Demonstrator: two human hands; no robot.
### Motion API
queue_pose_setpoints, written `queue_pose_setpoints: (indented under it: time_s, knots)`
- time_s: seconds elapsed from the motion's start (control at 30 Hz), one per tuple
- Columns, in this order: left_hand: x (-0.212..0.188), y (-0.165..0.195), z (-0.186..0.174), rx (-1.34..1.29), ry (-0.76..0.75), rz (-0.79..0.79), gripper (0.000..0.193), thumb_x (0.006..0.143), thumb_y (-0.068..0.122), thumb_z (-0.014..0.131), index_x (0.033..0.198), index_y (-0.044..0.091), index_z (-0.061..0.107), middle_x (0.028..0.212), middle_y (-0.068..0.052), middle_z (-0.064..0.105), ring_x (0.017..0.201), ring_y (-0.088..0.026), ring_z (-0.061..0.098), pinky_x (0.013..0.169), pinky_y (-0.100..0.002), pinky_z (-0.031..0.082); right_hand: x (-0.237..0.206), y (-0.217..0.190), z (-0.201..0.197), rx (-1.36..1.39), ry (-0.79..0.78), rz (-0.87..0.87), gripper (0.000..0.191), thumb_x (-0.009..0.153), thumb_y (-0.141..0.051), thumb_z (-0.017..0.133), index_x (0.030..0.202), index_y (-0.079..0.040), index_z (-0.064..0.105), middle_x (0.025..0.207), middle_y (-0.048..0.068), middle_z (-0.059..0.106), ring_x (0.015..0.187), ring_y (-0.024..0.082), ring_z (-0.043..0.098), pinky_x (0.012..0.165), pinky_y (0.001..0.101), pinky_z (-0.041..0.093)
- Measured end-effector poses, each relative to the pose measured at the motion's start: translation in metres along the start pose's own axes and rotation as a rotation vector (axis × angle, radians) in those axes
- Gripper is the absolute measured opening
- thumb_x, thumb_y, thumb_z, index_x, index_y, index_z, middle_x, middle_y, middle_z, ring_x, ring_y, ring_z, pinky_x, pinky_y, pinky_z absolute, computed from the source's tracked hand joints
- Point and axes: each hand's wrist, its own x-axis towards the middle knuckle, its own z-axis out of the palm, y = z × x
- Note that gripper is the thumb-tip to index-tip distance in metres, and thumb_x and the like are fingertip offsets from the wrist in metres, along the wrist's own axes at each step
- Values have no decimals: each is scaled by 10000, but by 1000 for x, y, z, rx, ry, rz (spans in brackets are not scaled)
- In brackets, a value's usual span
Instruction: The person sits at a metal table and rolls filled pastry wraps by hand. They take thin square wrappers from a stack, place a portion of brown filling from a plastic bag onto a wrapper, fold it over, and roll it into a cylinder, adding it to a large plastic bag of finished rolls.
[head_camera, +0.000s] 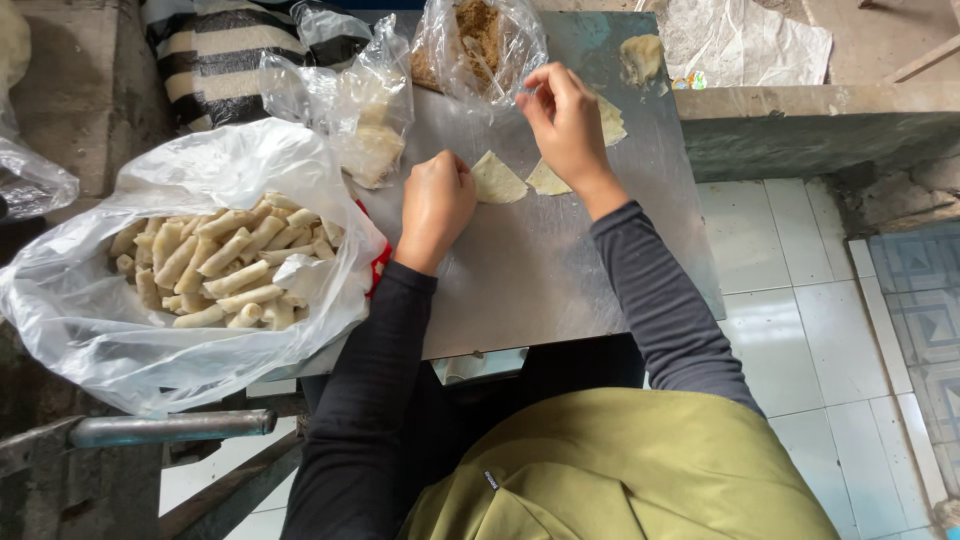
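Left hand (437, 205): in the middle of the frame, curled into a fist, its fingers pressing the edge of a wrapper (497, 181) so it stays flat on the metal table (540, 270).
Right hand (563, 120): upper middle, fingertips pinched together by the filling bag (478, 45); what they hold is too small to tell.
Rolls (215, 265): piled in the big clear bag (120, 330) on the left, kept together.

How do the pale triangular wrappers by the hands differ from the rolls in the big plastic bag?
The wrappers lie flat and unfilled on the bare metal table, only a few of them; the rolls are tight little tubes, heaped in dozens inside the clear bag. The left hand touches one wrapper; no hand touches the rolls. Both look the same pale dough colour.
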Motion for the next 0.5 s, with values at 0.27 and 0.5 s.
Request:
queue_pose_setpoints:
  time_s: [0.27, 0.5]
  knots:
    - [2, 7, -4, 80, -29, -135, 317, 987, 247, 618, 804, 9, 720, 815, -245, 705, 791, -448, 683, 746, -526, 538, 47, 3, 50, -442, -122, -40, 312, 750, -185, 853, 936, -58, 637, 838, 125, 715, 785, 350, 699, 679, 466, 526]
    - [-3, 3, -13, 39, 28, -123, 199, 842, 210, 705, 781, 21, 723, 794, -207, 720, 774, -423, 694, 716, -496, 551, 61, 3, 54, -473, -2, 46, 73, 901, -75, 741, 956, -46, 703, 891, 167, 735, 820, 381, 706, 688, 466, 544]
